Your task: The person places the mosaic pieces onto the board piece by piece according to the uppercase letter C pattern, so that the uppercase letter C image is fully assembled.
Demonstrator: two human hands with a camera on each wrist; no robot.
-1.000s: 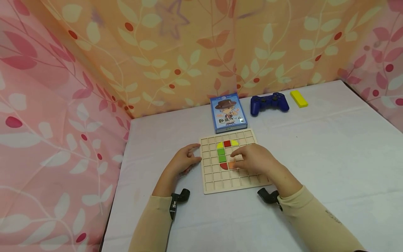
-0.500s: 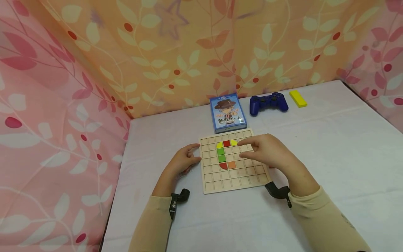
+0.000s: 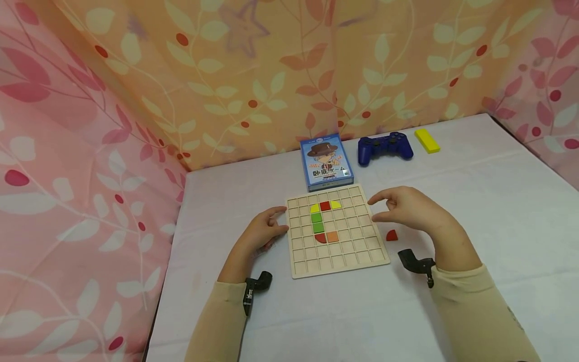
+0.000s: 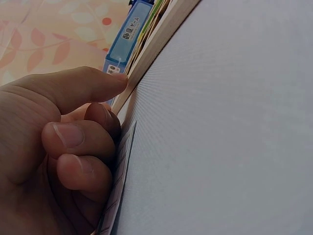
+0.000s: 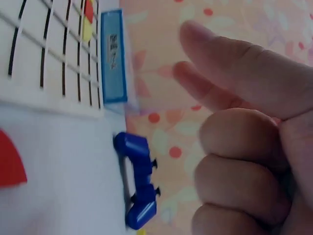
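A square wooden grid board [image 3: 357, 246] lies on the table with several coloured pieces in its cells. Against its left edge rest the thumb and index finger of my left hand [image 3: 261, 232]. That hand's other fingers are curled over a thin flat printed sheet [image 4: 119, 188], mostly hidden; whether they hold it is unclear. My right hand [image 3: 413, 211] is by the board's right edge, index finger and thumb apart and nothing between them, its other fingers curled. A red quarter-round piece [image 3: 391, 235] lies on the cloth just below the right thumb.
Behind the board stands a blue game box [image 3: 327, 162], nearly touching its far edge. To the box's right are a dark blue game controller [image 3: 385, 148] and a yellow block [image 3: 427, 141]. A patterned curtain [image 3: 253, 75] closes off the back of the white-covered table [image 3: 325, 322].
My right hand has drawn back rightward from over the board to beside its right edge, uncovering the orange square and the loose red piece. The left hand stays where it was.
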